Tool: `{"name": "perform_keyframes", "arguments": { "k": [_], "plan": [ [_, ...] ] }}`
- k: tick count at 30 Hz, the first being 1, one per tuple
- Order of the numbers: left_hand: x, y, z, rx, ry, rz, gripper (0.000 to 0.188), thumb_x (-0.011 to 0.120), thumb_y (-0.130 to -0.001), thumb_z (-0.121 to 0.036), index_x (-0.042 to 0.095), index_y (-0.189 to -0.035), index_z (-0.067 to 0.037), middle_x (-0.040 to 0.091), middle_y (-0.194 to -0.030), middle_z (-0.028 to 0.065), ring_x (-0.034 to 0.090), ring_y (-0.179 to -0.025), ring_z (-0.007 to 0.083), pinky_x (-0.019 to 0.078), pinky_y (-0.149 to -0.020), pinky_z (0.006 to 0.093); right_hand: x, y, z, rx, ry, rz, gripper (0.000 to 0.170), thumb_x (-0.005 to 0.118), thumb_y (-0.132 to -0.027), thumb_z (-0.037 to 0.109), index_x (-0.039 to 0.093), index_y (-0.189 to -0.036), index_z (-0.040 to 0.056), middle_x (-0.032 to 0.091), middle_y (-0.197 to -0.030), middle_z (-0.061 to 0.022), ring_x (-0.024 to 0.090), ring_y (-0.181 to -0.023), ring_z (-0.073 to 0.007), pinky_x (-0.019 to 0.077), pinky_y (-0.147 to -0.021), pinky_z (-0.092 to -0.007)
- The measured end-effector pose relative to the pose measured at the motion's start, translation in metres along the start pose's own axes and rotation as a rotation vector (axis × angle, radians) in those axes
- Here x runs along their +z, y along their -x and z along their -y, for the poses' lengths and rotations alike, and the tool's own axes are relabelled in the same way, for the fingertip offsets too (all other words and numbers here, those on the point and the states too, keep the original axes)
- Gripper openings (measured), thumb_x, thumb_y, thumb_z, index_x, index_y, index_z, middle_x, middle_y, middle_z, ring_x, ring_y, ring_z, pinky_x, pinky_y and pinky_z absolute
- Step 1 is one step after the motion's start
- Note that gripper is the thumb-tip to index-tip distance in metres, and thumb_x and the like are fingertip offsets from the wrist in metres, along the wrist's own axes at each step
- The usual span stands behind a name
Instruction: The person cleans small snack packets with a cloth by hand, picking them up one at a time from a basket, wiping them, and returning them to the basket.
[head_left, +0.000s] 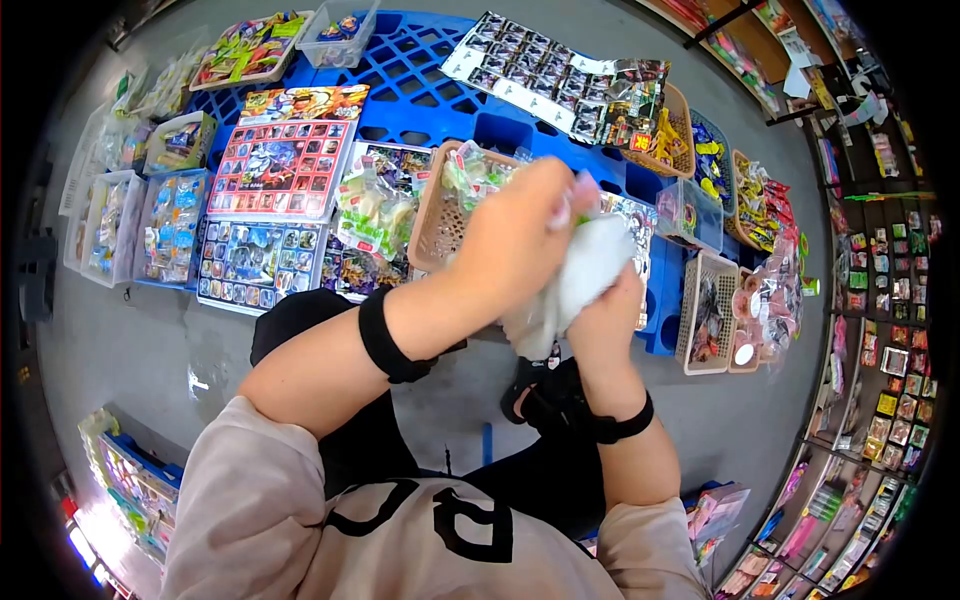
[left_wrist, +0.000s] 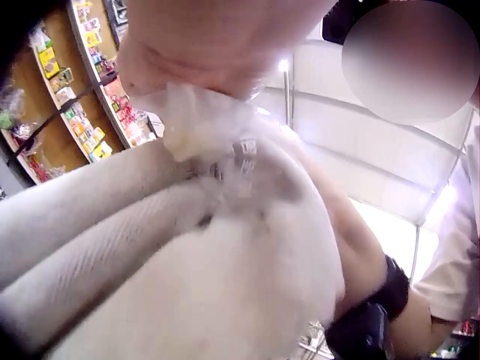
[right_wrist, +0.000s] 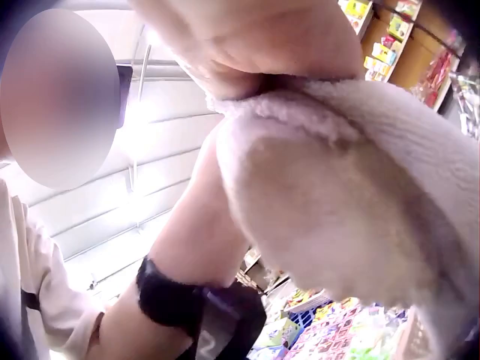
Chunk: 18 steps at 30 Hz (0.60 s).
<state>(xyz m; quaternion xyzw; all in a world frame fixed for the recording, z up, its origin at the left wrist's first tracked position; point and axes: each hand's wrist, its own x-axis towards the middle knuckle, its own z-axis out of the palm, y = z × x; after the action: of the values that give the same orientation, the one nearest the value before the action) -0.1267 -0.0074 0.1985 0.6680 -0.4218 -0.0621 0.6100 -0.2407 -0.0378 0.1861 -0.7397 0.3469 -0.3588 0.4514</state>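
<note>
Item: one white cloth (head_left: 592,268), bunched, lying between my two hands and touching both; long axis slanting from just beside my left fingertips back toward my body. Left hand (head_left: 515,220): fingers curled, nearly closed, pinching the cloth's far end. Right hand (head_left: 612,305): against the cloth's right side, fingers hidden behind it; their closure I cannot tell. Neither hand nearer.

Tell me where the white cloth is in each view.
Head: the white cloth is just right of centre.
Left wrist: the white cloth fills the lower left and centre.
Right wrist: the white cloth runs from centre to right edge.
Shared landmark: black wristbands, both in head, one lower right in left wrist, one lower left in right wrist.
</note>
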Motion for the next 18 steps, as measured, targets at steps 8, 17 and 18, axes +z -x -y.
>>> {"name": "perform_keyframes", "arguments": {
  "k": [8,17,18],
  "plan": [
    [-0.001,0.003,0.006,0.084,0.039,0.034,0.019,0.061,-0.079,-0.018,0.048,-0.076,-0.004,0.049,-0.059,0.0095,0.047,-0.049,0.0215,0.0370,-0.046,0.0287,0.000,0.006,0.003,0.154,-0.150,0.023,0.033,0.059,-0.076,0.007,0.048,-0.106,-0.0003,0.055,-0.101,-0.0082,0.054,-0.090,-0.0149,0.0420,-0.079,-0.0271],
    [-0.003,-0.002,0.009,0.135,-0.039,-0.046,0.021,0.060,-0.079,-0.021,0.048,-0.076,-0.004,0.048,-0.060,0.0096,0.047,-0.051,0.0225,0.0372,-0.047,0.0289,0.000,-0.002,-0.001,0.085,-0.128,0.157,0.036,0.062,-0.072,0.007,0.050,-0.105,0.0006,0.057,-0.099,-0.0077,0.054,-0.090,-0.0170,0.0425,-0.078,-0.0291],
    [-0.004,-0.004,0.011,0.094,-0.050,-0.081,0.022,0.060,-0.080,-0.022,0.048,-0.076,-0.004,0.048,-0.059,0.0090,0.046,-0.050,0.0211,0.0368,-0.047,0.0282,0.001,-0.001,0.000,0.086,-0.129,0.157,0.036,0.062,-0.072,0.007,0.050,-0.105,0.0006,0.057,-0.099,-0.0077,0.054,-0.090,-0.0170,0.0425,-0.078,-0.0291]
  ]
}}
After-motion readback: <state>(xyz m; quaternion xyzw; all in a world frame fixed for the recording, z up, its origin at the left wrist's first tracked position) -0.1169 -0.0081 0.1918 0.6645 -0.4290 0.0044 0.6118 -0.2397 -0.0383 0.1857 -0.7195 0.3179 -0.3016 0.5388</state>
